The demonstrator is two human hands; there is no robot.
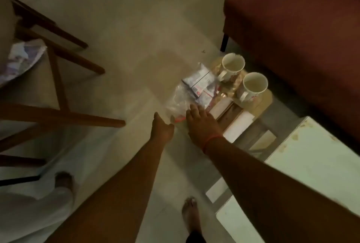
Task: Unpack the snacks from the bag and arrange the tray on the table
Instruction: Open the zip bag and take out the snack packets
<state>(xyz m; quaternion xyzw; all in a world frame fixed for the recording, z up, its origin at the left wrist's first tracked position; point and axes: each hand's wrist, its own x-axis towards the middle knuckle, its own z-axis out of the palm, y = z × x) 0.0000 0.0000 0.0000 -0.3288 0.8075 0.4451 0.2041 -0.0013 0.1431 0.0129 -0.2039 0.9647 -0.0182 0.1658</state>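
0 snacks unpacked: packets lay inside the clear bag (194, 88), beside the tray (263, 105) carrying 2 mugs (232, 66). Right hand (202, 122) rested flat on the bag, fingers (193, 109) straight; left hand (162, 128) at its edge, grip unclear.

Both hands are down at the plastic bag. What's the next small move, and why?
Probably grip the near edge of the bag and lift: the right hand lies flat over it, the left hand sits at its edge, and the packets are inside.
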